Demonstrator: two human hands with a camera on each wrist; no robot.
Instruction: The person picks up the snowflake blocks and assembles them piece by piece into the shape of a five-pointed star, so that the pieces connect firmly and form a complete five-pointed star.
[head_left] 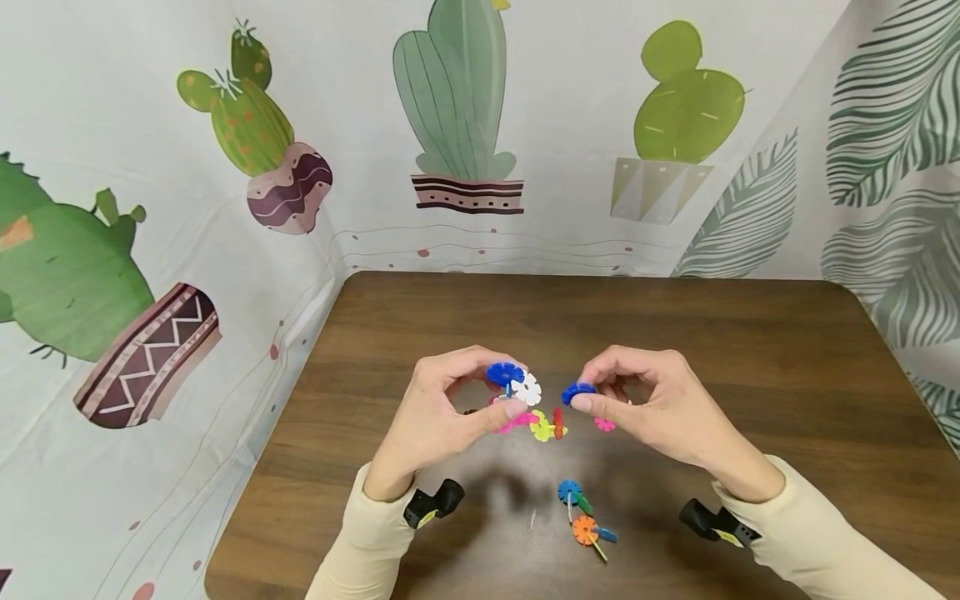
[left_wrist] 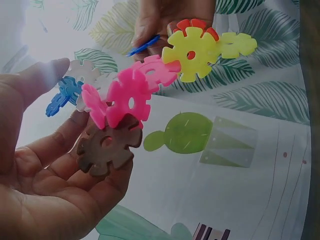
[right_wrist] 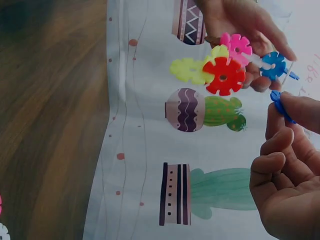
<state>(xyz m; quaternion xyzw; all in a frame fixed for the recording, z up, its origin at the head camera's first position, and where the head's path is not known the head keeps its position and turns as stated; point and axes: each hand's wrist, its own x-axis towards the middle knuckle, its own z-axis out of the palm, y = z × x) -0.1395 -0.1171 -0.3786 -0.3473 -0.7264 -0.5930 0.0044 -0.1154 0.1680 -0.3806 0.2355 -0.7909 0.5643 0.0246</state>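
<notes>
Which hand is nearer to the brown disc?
The person's left hand is nearer, close beside the brown disc; the right hand is farther off, beyond the pink discs.

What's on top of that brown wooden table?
On the table: a light-blue disc and an orange disc among other pieces, plus a pink disc. Whatever the left hand, right hand and sleeves cover can't be seen.

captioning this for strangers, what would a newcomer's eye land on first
Probably the bright chain of notched discs in the left hand, above the brown table. Next, the blue disc pinched in the right hand. Behind them, big printed cacti on the white backdrop.
</notes>
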